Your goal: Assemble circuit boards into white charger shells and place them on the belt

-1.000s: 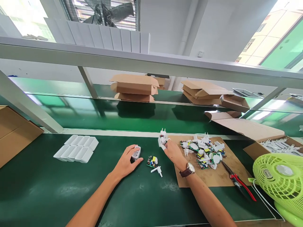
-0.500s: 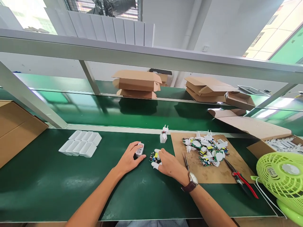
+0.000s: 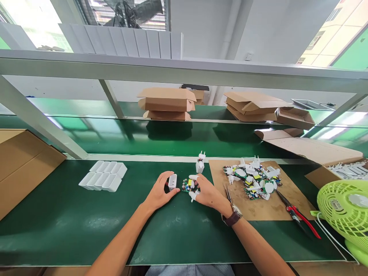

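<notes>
My left hand point(image 3: 159, 193) is closed around a small white charger housing point(image 3: 172, 182), thumb in front and fingers behind. Its face with small port slots points toward me. Just to the right, my right hand point(image 3: 203, 192) has its thumb and forefinger, both in white finger covers, around the right part of a small green circuit board point(image 3: 188, 185). Yellow and dark components show on the board, while its right end is partly hidden by the fingers. Beyond the right hand stands a white charger casing point(image 3: 199, 166) with a plug piece point(image 3: 202, 155) on top.
A pile of circuit boards with white plug parts point(image 3: 255, 180) lies on a brown cardboard sheet point(image 3: 253, 211), beside tweezers point(image 3: 227, 193) and red-handled pliers point(image 3: 299, 216). A green fan point(image 3: 343, 209) stands at right, a white compartment tray point(image 3: 103, 176) at left. Cardboard boxes point(image 3: 166, 103) sit behind.
The housing in my left hand has turned, and its port face now shows more squarely. My right hand and the circuit board have shifted slightly. The whole view has moved a little.
</notes>
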A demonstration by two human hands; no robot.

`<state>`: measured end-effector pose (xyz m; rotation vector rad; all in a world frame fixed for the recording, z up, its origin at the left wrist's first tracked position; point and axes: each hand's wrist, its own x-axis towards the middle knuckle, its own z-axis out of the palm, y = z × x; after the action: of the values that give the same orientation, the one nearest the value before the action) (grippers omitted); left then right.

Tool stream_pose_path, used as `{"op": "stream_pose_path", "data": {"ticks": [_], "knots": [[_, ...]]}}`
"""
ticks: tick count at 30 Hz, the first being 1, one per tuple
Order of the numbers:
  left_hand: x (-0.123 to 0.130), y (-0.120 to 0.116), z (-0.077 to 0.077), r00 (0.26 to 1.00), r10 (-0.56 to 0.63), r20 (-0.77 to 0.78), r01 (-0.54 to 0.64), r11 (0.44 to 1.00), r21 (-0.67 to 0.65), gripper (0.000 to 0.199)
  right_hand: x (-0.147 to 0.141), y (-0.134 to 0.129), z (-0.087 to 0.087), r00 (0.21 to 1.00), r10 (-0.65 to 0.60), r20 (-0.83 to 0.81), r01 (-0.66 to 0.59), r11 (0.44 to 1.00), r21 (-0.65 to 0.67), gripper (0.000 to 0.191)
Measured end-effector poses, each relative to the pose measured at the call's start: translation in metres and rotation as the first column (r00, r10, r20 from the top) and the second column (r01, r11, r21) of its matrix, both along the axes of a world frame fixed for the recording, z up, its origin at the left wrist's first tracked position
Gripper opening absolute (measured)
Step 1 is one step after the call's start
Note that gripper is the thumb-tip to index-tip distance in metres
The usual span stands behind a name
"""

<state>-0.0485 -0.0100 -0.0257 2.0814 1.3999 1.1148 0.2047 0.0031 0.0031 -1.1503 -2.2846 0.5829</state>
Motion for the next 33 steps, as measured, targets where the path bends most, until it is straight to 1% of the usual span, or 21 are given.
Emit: {"op": "stream_pose_path", "data": {"ticks": [3, 5, 9, 14, 16, 19, 23, 25, 28, 33], "knots": [[-0.001, -0.001, 0.002, 1.000, 0.016, 0.023, -0.015, 0.998, -0.054, 0.060, -0.006, 0.008, -0.006, 0.995, -0.034, -0.089, 0.028, 0.997, -0.066, 0.056], [-0.001, -0.001, 0.003, 0.999, 0.026, 0.023, -0.024, 0.997, -0.073, 0.062, -0.008, 0.009, -0.010, 0.989, -0.040, -0.143, 0.029, 0.997, -0.075, 0.056], [-0.002, -0.002, 0.003, 1.000, 0.000, 0.015, 0.001, 0.996, -0.086, 0.062, -0.009, 0.001, -0.013, 0.966, -0.032, -0.257, 0.015, 0.998, -0.068, 0.056], [-0.002, -0.002, 0.000, 1.000, -0.027, 0.004, 0.027, 0.992, -0.122, 0.064, -0.010, -0.011, -0.009, 0.934, -0.075, -0.348, 0.045, 0.995, -0.093, 0.054], [-0.001, -0.003, -0.002, 1.000, -0.028, -0.006, 0.027, 0.993, -0.113, 0.064, -0.013, -0.015, -0.007, 0.922, -0.051, -0.383, 0.037, 0.998, -0.043, 0.055], [0.002, -0.003, -0.002, 0.999, -0.042, -0.018, 0.042, 0.999, -0.025, 0.066, -0.017, -0.019, -0.006, 0.918, 0.034, -0.394, 0.013, 0.993, 0.116, 0.056], [0.004, -0.003, 0.001, 0.995, -0.067, -0.077, 0.078, 0.985, 0.156, 0.065, -0.020, -0.023, -0.009, 0.945, 0.101, -0.311, 0.013, 0.938, 0.346, 0.059], [0.005, -0.003, 0.003, 0.991, -0.070, -0.112, 0.094, 0.972, 0.217, 0.063, -0.021, -0.024, -0.011, 0.960, 0.105, -0.259, 0.014, 0.908, 0.419, 0.059], [0.005, -0.002, 0.004, 0.985, -0.066, -0.158, 0.102, 0.968, 0.229, 0.059, -0.020, -0.024, -0.013, 0.976, 0.092, -0.199, 0.012, 0.884, 0.467, 0.057], [0.007, -0.002, 0.005, 0.982, -0.066, -0.179, 0.104, 0.972, 0.213, 0.058, -0.019, -0.025, -0.010, 0.983, 0.087, -0.160, 0.004, 0.870, 0.493, 0.050]]}}
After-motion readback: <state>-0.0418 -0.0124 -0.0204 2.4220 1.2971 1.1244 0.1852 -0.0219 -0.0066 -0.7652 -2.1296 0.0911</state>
